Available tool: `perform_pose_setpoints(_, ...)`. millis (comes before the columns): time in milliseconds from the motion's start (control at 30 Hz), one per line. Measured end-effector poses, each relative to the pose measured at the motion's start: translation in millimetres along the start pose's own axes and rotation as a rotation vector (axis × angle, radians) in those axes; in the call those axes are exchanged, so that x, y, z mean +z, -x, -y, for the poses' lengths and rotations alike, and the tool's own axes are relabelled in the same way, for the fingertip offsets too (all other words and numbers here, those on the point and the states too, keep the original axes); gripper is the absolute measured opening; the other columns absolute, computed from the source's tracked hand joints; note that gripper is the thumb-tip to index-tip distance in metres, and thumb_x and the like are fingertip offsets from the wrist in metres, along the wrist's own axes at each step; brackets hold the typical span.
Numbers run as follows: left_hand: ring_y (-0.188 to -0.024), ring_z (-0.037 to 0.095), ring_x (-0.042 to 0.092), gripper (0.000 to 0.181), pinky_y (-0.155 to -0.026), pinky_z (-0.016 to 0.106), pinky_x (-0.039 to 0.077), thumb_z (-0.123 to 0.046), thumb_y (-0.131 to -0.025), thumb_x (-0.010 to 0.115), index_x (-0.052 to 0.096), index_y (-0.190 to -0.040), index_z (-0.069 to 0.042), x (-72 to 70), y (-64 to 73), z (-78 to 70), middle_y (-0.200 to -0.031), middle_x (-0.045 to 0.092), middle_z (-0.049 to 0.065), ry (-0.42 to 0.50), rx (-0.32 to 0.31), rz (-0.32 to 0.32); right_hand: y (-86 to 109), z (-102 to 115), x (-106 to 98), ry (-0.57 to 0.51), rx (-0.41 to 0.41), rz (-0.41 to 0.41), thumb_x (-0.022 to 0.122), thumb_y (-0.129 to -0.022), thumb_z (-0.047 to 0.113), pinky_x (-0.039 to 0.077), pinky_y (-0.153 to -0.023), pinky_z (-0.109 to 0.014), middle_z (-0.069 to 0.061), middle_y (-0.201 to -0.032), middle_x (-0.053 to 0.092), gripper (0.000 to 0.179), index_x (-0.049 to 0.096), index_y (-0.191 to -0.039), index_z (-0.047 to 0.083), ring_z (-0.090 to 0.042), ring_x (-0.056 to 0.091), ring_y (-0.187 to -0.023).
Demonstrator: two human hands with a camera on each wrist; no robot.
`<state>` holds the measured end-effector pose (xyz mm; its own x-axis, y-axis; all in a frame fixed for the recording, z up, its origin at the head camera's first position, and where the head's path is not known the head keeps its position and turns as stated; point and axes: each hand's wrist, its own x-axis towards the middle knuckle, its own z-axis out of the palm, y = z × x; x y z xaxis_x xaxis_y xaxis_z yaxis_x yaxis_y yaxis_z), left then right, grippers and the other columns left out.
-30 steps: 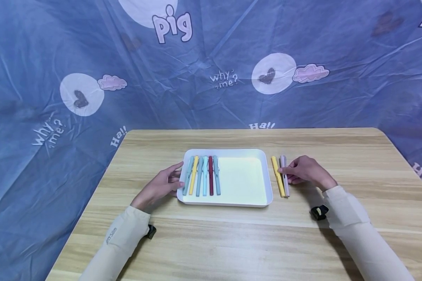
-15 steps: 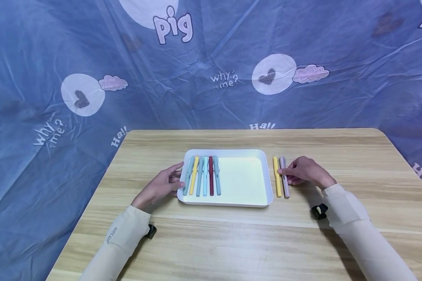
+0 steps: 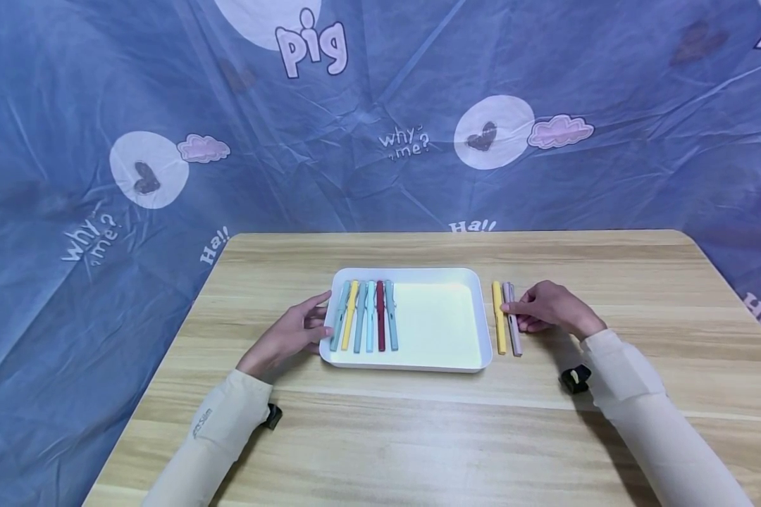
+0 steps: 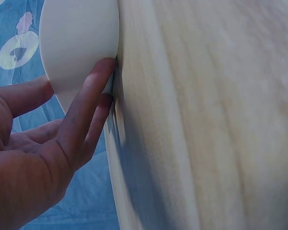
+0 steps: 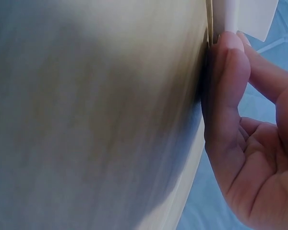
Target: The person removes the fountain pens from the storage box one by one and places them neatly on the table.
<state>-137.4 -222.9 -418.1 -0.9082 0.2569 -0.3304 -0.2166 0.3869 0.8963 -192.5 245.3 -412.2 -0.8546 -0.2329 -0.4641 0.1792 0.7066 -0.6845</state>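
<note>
White tray (image 3: 440,324), sitting roughly midway across a light wood surface (image 3: 418,436). Its left half has a neat row going, side by side from the left: a blue-green pen (image 3: 339,320), a yellow pen (image 3: 349,317), a steel-blue pen (image 3: 359,320), a pale aqua pen (image 3: 370,317), a dark red pen (image 3: 380,317) and a blue pen (image 3: 391,317).

Left hand (image 3: 282,338) is at the left end of the tray and the grip is on it – the left wrist view shows one digit up at the rim and others lower down along the outside wall.

Right hand (image 3: 553,310) is over past the tray's other end, thumb and fingers pinching a lilac pen (image 3: 515,339) that lies on the surface. There's a second yellow pen (image 3: 500,334) just beside it, between the lilac one and the tray – fingertips come right up to that one too, but honestly can't tell if they touch it.

Both arms are in pale sleeves (image 3: 634,401), with some small black object (image 3: 573,379) at each wrist. Behind it all hangs a wrinkly blue cloth (image 3: 355,197) with cartoon prints, including the words "pig" and "Ha!!"
</note>
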Motion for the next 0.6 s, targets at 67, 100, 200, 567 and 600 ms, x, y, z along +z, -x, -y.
perform_pose_setpoints(67,-0.132,0.040,0.054,0.077,-0.083,0.039,0.063,0.000,-0.102,0.062,0.021,-0.167,-0.009,-0.1,0.6,-0.8,-0.158,0.039,0.027,0.000,-0.003,-0.003,0.5,0.0,-0.6,-0.001,0.003,0.000,0.069,-0.103,0.030,0.059,-0.059,-0.025,-0.002,-0.070,0.068,0.035,0.066,-0.090,-0.002,-0.008,0.065,-0.061)
perform_pose_setpoints(100,-0.132,0.040,0.053,0.077,-0.083,0.039,0.063,0.001,-0.102,0.062,0.021,-0.167,-0.009,-0.2,0.9,-1.1,-0.158,0.039,0.027,0.000,-0.005,-0.003,0.7,0.1,-0.8,-0.001,0.006,0.000,0.069,-0.103,0.030,0.059,-0.059,-0.025,-0.002,-0.070,0.068,0.035,0.067,-0.090,-0.002,-0.009,0.065,-0.061)
perform_pose_setpoints(200,-0.133,0.041,0.053,0.077,-0.084,0.039,0.063,0.001,-0.102,0.062,0.021,-0.167,-0.009,-0.4,1.0,-1.3,-0.158,0.039,0.028,0.004,-0.003,-0.003,1.6,0.4,-1.2,-0.001,0.015,-0.001,0.068,-0.103,0.031,0.059,-0.060,-0.025,-0.002,-0.070,0.068,0.035,0.068,-0.090,-0.003,-0.009,0.065,-0.062)
perform_pose_setpoints(567,-0.132,0.041,0.053,0.077,-0.083,0.040,0.063,0.002,-0.102,0.061,0.021,-0.167,-0.009,0.0,1.8,-3.3,-0.158,0.039,0.028,-0.004,-0.006,-0.001,7.2,-0.6,-3.9,0.007,0.019,-0.008,0.068,-0.103,0.032,0.059,-0.062,-0.025,-0.002,-0.071,0.069,0.036,0.069,-0.086,0.000,-0.009,0.066,-0.063)
perform_pose_setpoints(600,-0.132,0.041,0.053,0.077,-0.083,0.039,0.063,0.002,-0.102,0.061,0.021,-0.167,-0.009,0.0,1.7,-3.3,-0.157,0.039,0.028,-0.007,-0.007,-0.002,7.7,-0.7,-4.1,0.009,0.016,-0.008,0.068,-0.103,0.032,0.059,-0.062,-0.026,-0.002,-0.071,0.070,0.036,0.069,-0.086,0.000,-0.009,0.066,-0.063)
